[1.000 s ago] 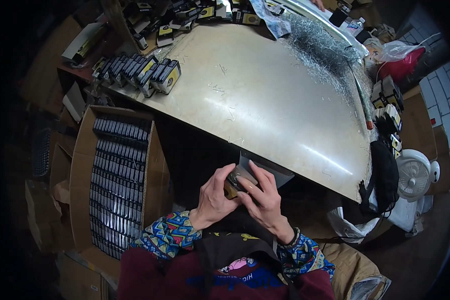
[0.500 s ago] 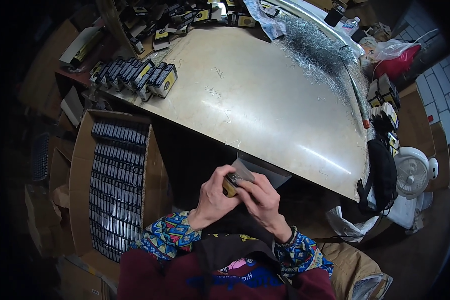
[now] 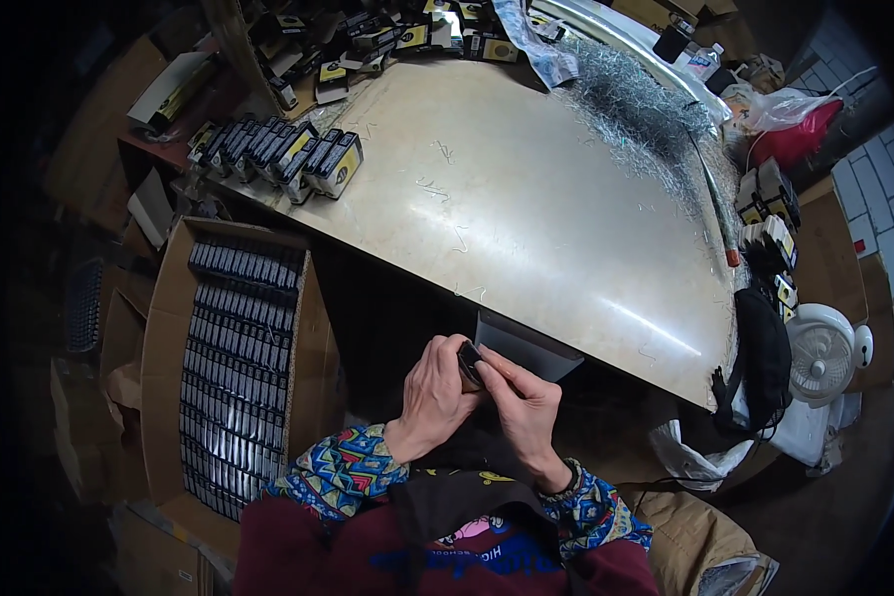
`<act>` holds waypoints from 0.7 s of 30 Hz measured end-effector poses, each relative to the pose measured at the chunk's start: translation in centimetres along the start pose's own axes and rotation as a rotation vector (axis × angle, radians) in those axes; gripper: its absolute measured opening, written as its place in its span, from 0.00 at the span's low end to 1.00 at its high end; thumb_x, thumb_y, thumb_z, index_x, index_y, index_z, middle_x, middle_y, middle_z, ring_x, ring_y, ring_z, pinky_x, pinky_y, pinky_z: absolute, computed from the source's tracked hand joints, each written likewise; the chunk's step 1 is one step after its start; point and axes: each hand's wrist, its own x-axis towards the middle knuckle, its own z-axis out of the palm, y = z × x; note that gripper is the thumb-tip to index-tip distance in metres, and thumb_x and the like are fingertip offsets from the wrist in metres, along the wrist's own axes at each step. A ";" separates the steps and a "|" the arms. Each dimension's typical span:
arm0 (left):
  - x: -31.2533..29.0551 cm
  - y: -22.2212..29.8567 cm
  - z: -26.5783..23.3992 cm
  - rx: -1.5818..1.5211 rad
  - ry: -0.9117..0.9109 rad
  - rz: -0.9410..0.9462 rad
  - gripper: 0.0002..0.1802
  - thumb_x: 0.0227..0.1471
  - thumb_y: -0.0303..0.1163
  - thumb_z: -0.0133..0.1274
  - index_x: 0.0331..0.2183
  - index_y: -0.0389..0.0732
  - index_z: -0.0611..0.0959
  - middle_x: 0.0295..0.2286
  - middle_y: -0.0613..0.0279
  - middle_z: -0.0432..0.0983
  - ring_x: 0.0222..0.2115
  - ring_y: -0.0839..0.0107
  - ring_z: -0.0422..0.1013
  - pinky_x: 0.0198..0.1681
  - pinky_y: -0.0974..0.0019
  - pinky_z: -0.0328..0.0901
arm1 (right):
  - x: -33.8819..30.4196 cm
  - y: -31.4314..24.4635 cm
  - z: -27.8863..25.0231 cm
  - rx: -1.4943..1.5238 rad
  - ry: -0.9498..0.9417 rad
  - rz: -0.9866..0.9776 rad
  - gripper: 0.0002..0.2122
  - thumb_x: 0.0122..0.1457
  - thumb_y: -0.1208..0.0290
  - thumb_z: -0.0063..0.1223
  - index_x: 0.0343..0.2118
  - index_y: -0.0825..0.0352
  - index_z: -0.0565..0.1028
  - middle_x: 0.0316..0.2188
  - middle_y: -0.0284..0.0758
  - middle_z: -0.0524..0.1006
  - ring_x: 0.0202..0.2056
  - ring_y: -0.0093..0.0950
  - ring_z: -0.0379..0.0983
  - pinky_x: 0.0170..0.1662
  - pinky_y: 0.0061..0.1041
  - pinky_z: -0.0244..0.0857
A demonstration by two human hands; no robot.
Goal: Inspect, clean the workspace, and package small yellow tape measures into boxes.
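Note:
In front of my body, my left hand [image 3: 430, 395] is wrapped around a small black carton [image 3: 469, 364], whose narrow dark end faces up. The thumb and fingers of my right hand [image 3: 526, 399] press together at the carton's right edge. Most of the carton is hidden behind my fingers. Just beyond my hands a grey sheet-like flap [image 3: 526, 348] hangs under the table's near edge. Thin bent metal wires [image 3: 432, 189] lie loose on the pale tabletop [image 3: 546, 238].
To my left stands a cardboard box [image 3: 313, 328] with rows of packed small cartons [image 3: 236, 368]. Several black-and-yellow cartons [image 3: 338, 164] line the table's left corner. A heap of metal wires [image 3: 636, 99] lies at the far right. A white fan [image 3: 818, 358] stands right.
The carton has turned in my hands, from its yellow side and a greyish piece showing to its dark end. My right fingers have shifted to its edge. The view has moved slightly.

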 end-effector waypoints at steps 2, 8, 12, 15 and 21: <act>0.2 -0.1 -0.3 -0.010 -0.014 0.019 0.33 0.37 0.24 0.62 0.46 0.35 0.65 0.34 0.47 0.65 0.36 0.48 0.68 0.34 0.54 0.66 | 0.2 0.0 0.2 -0.012 0.002 -0.027 0.10 0.57 0.80 0.57 0.42 0.74 0.79 0.40 0.41 0.81 0.39 0.21 0.76 0.43 0.19 0.71; 0.8 -0.5 -0.4 -0.036 -0.057 -0.046 0.28 0.40 0.24 0.59 0.44 0.36 0.65 0.33 0.49 0.66 0.35 0.47 0.69 0.33 0.53 0.67 | 0.6 0.7 1.1 -0.576 0.058 -0.713 0.09 0.51 0.87 0.54 0.37 0.77 0.77 0.37 0.50 0.79 0.36 0.41 0.79 0.39 0.27 0.74; 1.5 0.6 -0.6 -0.088 -0.105 -0.087 0.29 0.44 0.27 0.58 0.47 0.35 0.65 0.36 0.48 0.66 0.37 0.47 0.68 0.36 0.53 0.67 | 1.6 1.0 0.1 -0.486 -0.002 -0.707 0.12 0.50 0.88 0.54 0.39 0.76 0.76 0.38 0.50 0.78 0.35 0.41 0.78 0.37 0.28 0.73; 4.6 0.9 -2.7 -0.075 -0.225 0.120 0.44 0.46 0.36 0.62 0.58 0.35 0.57 0.43 0.40 0.61 0.43 0.45 0.65 0.45 0.55 0.64 | 2.8 -0.3 -1.2 -0.411 0.030 -0.567 0.11 0.53 0.88 0.53 0.40 0.74 0.77 0.38 0.47 0.79 0.35 0.37 0.77 0.40 0.28 0.71; 15.9 -4.2 -8.9 0.742 0.154 0.147 0.37 0.46 0.46 0.60 0.52 0.34 0.69 0.34 0.51 0.68 0.39 0.52 0.66 0.39 0.54 0.62 | 6.7 -1.3 -5.7 -0.718 -0.024 -0.625 0.12 0.56 0.83 0.53 0.44 0.72 0.76 0.45 0.45 0.77 0.46 0.40 0.73 0.49 0.30 0.67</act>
